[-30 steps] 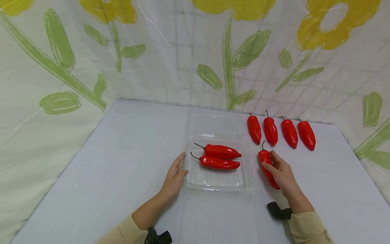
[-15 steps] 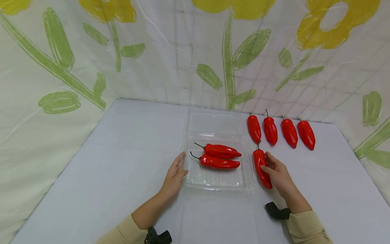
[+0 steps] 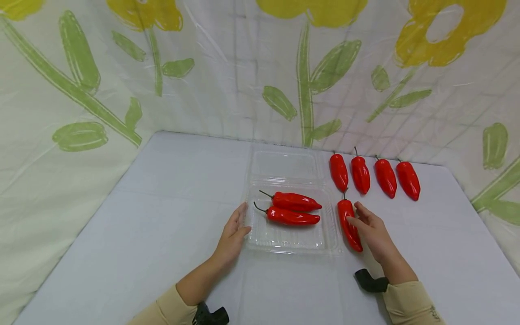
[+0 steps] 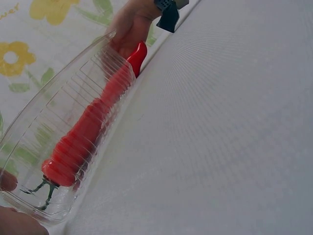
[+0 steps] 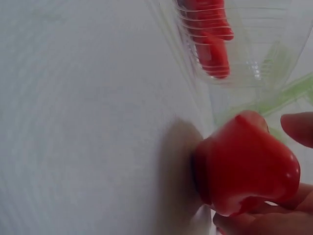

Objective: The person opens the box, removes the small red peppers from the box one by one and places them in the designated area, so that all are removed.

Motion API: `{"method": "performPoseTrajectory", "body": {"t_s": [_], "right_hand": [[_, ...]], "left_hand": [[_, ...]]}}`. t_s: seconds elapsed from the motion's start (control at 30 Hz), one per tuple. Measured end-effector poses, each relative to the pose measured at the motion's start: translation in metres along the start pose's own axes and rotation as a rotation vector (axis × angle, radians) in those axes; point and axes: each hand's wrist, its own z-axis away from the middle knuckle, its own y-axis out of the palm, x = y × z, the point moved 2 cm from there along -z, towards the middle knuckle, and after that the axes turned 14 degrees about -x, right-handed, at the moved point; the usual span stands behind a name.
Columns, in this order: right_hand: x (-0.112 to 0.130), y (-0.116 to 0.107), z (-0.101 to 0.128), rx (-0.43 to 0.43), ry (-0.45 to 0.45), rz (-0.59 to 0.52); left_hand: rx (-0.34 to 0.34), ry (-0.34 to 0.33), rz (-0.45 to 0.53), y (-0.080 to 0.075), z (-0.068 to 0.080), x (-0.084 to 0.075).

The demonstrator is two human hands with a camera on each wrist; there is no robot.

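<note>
A clear plastic clamshell container [image 3: 292, 239] lies with its lid folded back, two red peppers [image 3: 294, 218] side by side in its base. My left hand [image 3: 229, 239] rests along the container's left side, fingers straight and thumb near the rim; in the left wrist view its fingertips [image 4: 7, 180] show at the container's end. Another red pepper [image 3: 348, 230] lies just right of the container, stem pointing away. Over it is my right hand [image 3: 375, 234], thumb and fingers spread on either side. The right wrist view shows a gap between the thumb [image 5: 298, 128] and this pepper [image 5: 249, 164].
Several more red peppers [image 3: 385, 177] stand in a row along the far right of the white table [image 3: 170, 194]. The container's lid [image 3: 284, 164] reaches toward the table's back edge. Behind hangs a flower-print curtain [image 3: 219, 90]. Dark wrist mounts [image 3: 371, 280] sit near both cuffs.
The right hand has brought the pepper leftward to beside the container, and its thumb and fingers have since come apart from it. The left hand and container have stayed in place.
</note>
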Motion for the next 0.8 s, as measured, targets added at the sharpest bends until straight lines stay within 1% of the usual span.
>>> {"method": "performPoseTrajectory", "body": {"t_s": [0.13,0.27,0.43,0.63,0.8], "right_hand": [[0.004,-0.002,0.000,0.006,-0.010,0.002],[0.010,-0.005,-0.001,0.006,-0.057,0.027],[0.020,-0.007,0.000,0.002,-0.139,0.070],[0.032,-0.005,-0.001,-0.015,-0.285,0.143],[0.044,-0.003,-0.002,-0.009,-0.364,0.185]], "left_hand": [[-0.002,0.001,-0.001,0.000,0.000,-0.001],[-0.008,-0.003,0.005,0.000,0.000,-0.002],[-0.006,-0.005,0.010,0.000,0.000,-0.002],[-0.011,-0.011,0.003,0.000,0.000,-0.001],[-0.010,-0.014,0.007,0.000,0.000,0.000]]}}
